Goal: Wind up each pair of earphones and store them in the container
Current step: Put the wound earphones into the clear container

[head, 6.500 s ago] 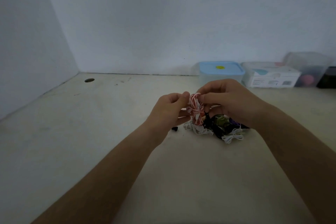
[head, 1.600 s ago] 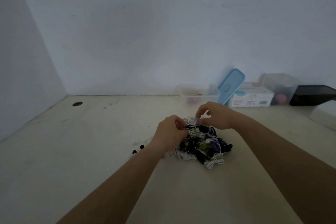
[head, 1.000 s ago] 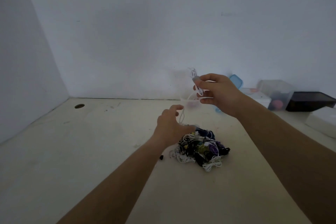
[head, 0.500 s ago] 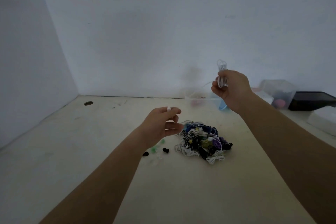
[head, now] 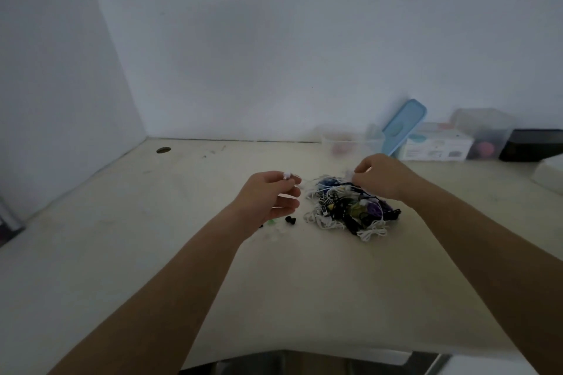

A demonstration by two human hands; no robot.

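Early days, I judge: the container [head: 350, 143] right of centre holds perhaps one bundle, the earphone pile [head: 347, 210] sits on the worktop [head: 274, 283], left hand [head: 268, 196] and right hand [head: 380, 176] each pinching white earphone ends [head: 287, 175].

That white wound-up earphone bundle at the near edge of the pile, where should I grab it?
Pinch the white bundle at its cinched middle, coming from the near side: it lies at the near edge of the pile, loops fanning both ways, nothing over it.

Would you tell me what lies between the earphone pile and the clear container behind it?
Head view: the right hand, pinching a white earphone piece above the pile, then bare table.
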